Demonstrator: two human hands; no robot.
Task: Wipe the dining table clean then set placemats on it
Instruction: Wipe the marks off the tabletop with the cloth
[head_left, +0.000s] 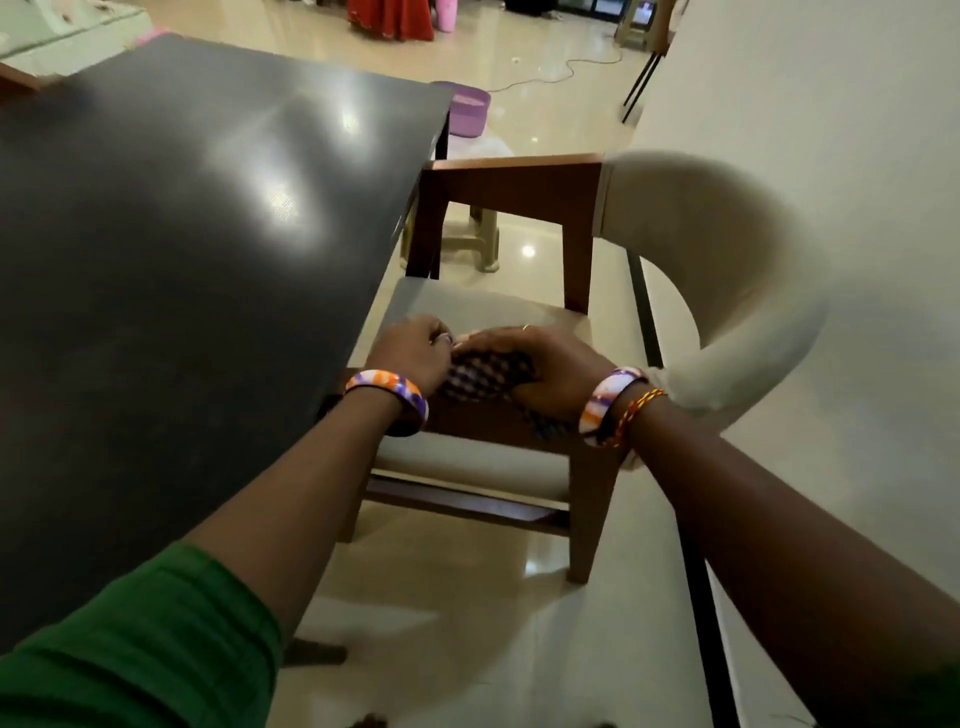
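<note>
Polished cream floor tiles (467, 623) run beside a dark dining table (182, 234), whose glossy top shows ceiling-light reflections. Checked cloth (480, 379), purple and white, sits bunched over the front edge of the seat of a wooden chair (582, 499), just beside the table's near corner. Right hand (540, 364) lies over the cloth with fingers curled down around it, holding it. Left hand (415, 348) is next to it, fingers curled at the cloth's left edge; whether they actually pinch the fabric cannot be told. Both wrists carry orange, purple and white bangles; the right also has a red-and-yellow thread band. Left arm wears a green sleeve (145, 649). Chair has a cream cushion and a curved cream backrest (727, 270). Further off: a purple tub (470, 111) on the floor beyond the table, a plastic stool (472, 239) under it, and a cable (561, 70) across the tiles.
</note>
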